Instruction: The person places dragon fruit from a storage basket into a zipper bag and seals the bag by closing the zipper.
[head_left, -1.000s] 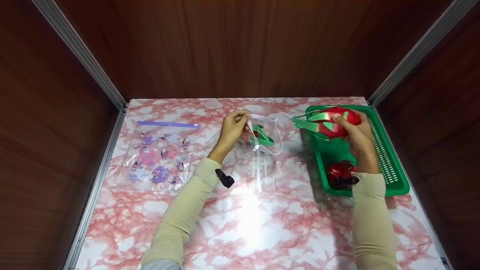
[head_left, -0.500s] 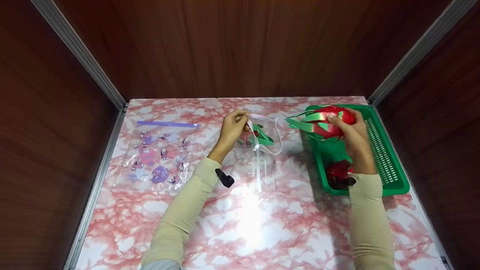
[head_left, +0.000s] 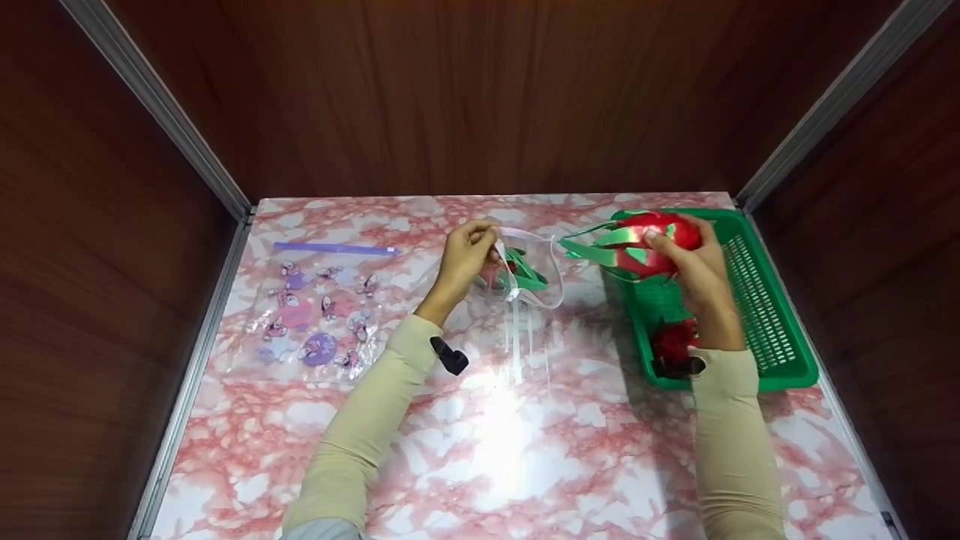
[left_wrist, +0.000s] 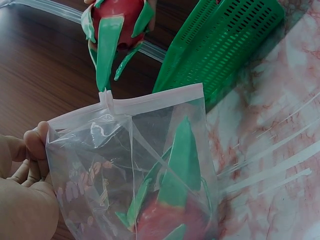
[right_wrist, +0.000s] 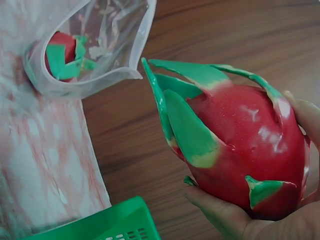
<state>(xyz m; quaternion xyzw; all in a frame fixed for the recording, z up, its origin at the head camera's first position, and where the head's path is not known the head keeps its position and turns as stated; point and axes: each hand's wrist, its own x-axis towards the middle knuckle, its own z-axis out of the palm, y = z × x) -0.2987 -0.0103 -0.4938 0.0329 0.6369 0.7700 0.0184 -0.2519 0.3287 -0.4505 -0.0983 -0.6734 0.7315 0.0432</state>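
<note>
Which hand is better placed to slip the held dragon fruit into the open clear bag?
Probably the right hand: it grips the dragon fruit, green leaves facing the mouth of the bag. The left hand is occupied, pinching the bag's edge.

Head view: table (head_left: 600, 465) bright, blown-out white glare strip at 6 o'clock. Back wall (head_left: 480, 105) dim at 12, side panels (head_left: 97, 300) darker at 9 and 3. Light apparently from above. Soft shadow along 8 o'clock side of green basket (head_left: 761, 307); red fruit (head_left: 673, 343) inside sits in shade, detail murky. Left wrist: greyish, dimmer, low contrast; shiny streaks on clear bag (left_wrist: 120, 160), table pale at 3. Right wrist: soft highlights on held dragon fruit (right_wrist: 245, 145), toward its 2 o'clock; bag at 11 hazy, fine detail soft.
</note>
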